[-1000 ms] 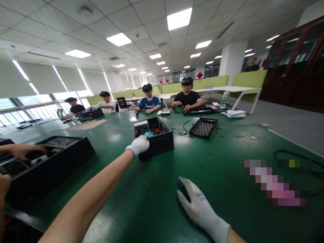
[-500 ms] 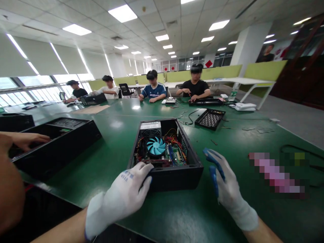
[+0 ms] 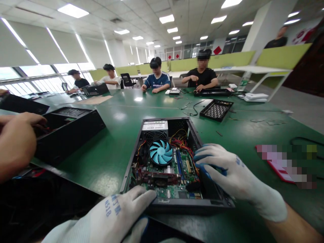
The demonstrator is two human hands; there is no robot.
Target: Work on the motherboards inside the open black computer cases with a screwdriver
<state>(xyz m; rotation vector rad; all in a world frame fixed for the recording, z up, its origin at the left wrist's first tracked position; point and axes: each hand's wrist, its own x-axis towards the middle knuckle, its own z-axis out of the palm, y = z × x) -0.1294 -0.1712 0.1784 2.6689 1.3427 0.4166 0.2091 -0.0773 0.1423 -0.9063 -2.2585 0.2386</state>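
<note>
An uncovered black computer case (image 3: 177, 202) lies on the green table in front of me. Inside it are a cooling fan (image 3: 161, 152) with light-blue blades, a power supply (image 3: 155, 130) with a white label, a green motherboard (image 3: 188, 173) and bundled coloured cables (image 3: 182, 144). My left hand (image 3: 118, 209), in a white glove, grips the case's near edge at the left, fingers on top and thumb against the front. The gloved right hand (image 3: 222, 165) reaches over the right wall with its fingers bent round the rim; their tips are partly hidden.
To the left, a co-worker's arm (image 3: 17, 138) reaches into another black case (image 3: 73, 131). A black perforated panel (image 3: 216, 109) lies beyond my case, at the right. Farther right is a blurred pink-red item (image 3: 280, 165). Several people sit across the green table (image 3: 113, 135).
My right hand has moved left from beside the case onto its right wall. The case appears nearer and larger, with my left hand still at its near edge.
</note>
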